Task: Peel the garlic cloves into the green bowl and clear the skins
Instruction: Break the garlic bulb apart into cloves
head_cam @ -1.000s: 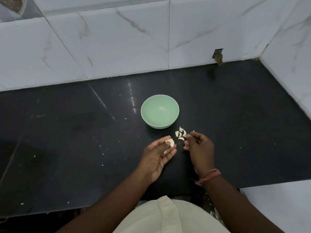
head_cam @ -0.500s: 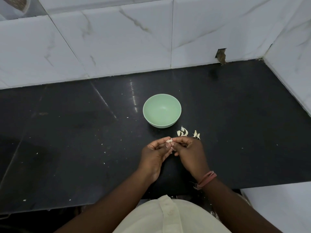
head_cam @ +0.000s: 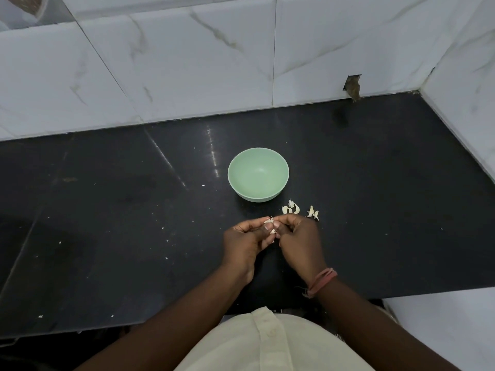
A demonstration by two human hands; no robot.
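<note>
Black counter (head_cam: 107,210); garlic clove (head_cam: 270,226) upright between both hands' fingertips.

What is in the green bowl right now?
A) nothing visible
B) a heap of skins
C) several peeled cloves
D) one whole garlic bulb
A: the green bowl shows only its bare inside, while the one garlic clove in work sits pinched between the left hand and the right hand, and the loose garlic pieces lie on the black counter just beside the bowl.
</note>
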